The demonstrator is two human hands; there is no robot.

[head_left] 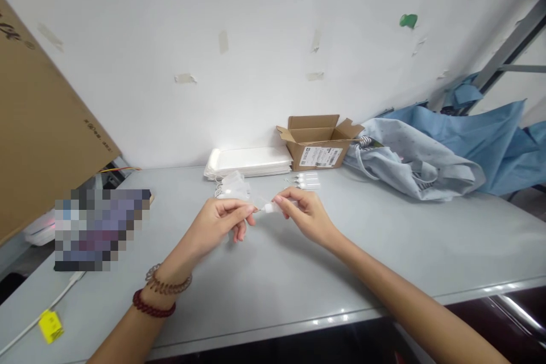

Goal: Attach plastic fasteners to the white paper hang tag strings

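Between my two hands, above the grey table [273, 278], is a small clear plastic tag with a white top piece [268, 207]. My left hand [224, 219] pinches the thin cord or wire at the tag's left end, too fine to make out fully. The clear right end is gripped between thumb and fingers of my right hand [305, 213], which hides part of it. Just beyond my left hand lies a pile of similar clear tags [234, 186]. A few more tags [307, 181] are laid in a row past my right hand.
Behind the tags rests a stack of white padded envelopes [251, 162]. An open cardboard box [319, 148] stands beside it, then a light blue cloth bag [418, 159]. To the left are a blurred tablet-like device [102, 230], a white cable [42, 318] and a large cardboard sheet [38, 119].
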